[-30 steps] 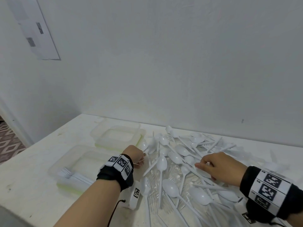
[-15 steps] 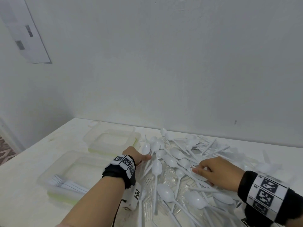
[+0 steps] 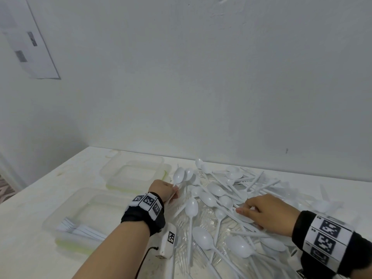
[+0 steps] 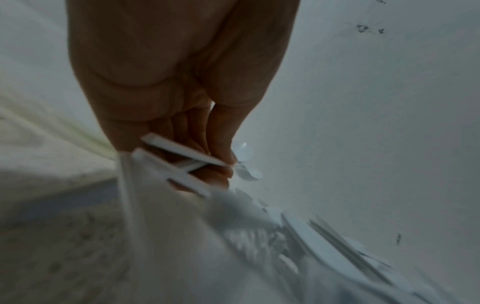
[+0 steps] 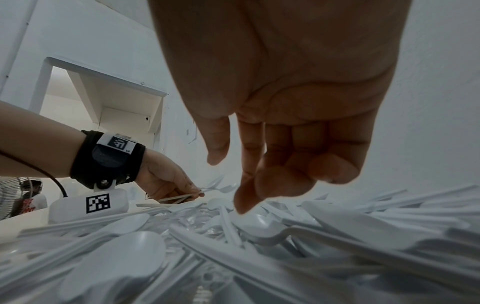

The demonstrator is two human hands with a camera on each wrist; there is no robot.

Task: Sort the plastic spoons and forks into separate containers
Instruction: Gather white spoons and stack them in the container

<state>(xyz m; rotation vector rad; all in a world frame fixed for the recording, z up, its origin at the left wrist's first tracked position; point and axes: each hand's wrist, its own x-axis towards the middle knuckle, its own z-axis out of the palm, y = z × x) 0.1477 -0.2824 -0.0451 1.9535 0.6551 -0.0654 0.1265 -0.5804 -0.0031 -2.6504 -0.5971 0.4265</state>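
Observation:
A heap of white plastic spoons and forks [image 3: 221, 198] covers the right half of the table. My left hand [image 3: 175, 191] is at the heap's left edge and grips a few thin white utensil handles [image 4: 182, 158]. Fork-like tips [image 5: 221, 185] stick out past its fingers, and a spoon bowl [image 3: 178, 176] stands just beyond them. My right hand [image 3: 241, 208] is over the heap's middle. Its index finger [image 5: 241, 205] points down onto a spoon, the other fingers are curled, and it holds nothing. The near clear container [image 3: 84, 190] holds forks [image 3: 80, 230]. The far container [image 3: 138, 159] looks empty.
A white box with a square marker [image 3: 169, 240] lies on the table by my left forearm. The wall rises right behind the heap. The table's left edge [image 3: 40, 190] runs beside the containers. A fan and a person [image 5: 31, 197] show far off in the right wrist view.
My left hand has closed on some utensil handles at the heap's left edge and lifted them slightly. My right hand has stayed on the heap.

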